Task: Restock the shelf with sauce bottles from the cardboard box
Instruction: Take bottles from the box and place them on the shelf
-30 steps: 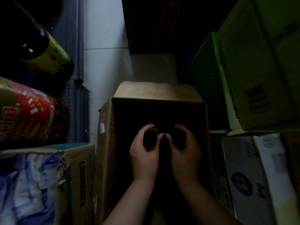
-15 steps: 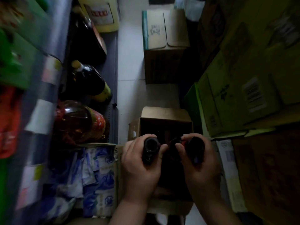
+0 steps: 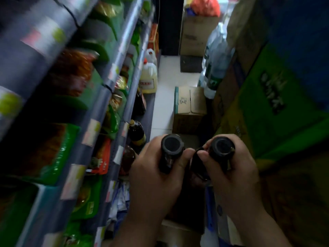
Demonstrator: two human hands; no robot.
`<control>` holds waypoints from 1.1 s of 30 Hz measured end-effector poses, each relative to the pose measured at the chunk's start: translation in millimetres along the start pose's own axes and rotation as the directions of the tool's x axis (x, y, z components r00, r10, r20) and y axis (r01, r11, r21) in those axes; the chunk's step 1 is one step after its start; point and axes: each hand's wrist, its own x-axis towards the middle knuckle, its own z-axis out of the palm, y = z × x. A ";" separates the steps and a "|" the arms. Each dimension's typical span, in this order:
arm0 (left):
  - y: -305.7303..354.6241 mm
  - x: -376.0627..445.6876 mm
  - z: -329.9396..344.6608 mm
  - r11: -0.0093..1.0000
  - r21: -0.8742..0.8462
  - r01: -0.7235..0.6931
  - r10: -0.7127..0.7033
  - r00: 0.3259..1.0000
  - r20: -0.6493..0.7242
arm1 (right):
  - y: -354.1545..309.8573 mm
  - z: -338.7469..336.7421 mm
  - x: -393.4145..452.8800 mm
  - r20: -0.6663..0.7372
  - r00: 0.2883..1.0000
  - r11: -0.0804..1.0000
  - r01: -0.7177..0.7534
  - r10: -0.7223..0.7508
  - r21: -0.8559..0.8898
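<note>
My left hand (image 3: 156,173) grips a dark sauce bottle (image 3: 171,148) by its neck, black cap facing the camera. My right hand (image 3: 231,175) grips a second dark sauce bottle (image 3: 221,148) the same way, just right of the first. A third dark bottle (image 3: 197,164) shows between the two hands; which hand holds it I cannot tell. Both hands are raised above the open cardboard box (image 3: 179,227), which lies below them and is mostly hidden. The shelf (image 3: 114,97) runs along the left, blurred, with green and red packets.
Large oil jugs (image 3: 148,77) and dark bottles (image 3: 136,132) stand on the bottom shelf at left. A closed carton (image 3: 188,107) sits on the floor ahead. Stacked green and brown cartons (image 3: 267,104) wall the right side. The white floor aisle is narrow.
Both hands have lifted the bottles up out of the box. The view has tilted upward, bringing the upper shelves and the far end of the aisle into sight.
</note>
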 end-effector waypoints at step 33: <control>222.1 41.6 -266.6 0.980 0.104 -0.172 0.188 0.608 -0.772 | -364.3 63.3 115.8 0.258 0.574 0.566 0.458 -0.777 0.685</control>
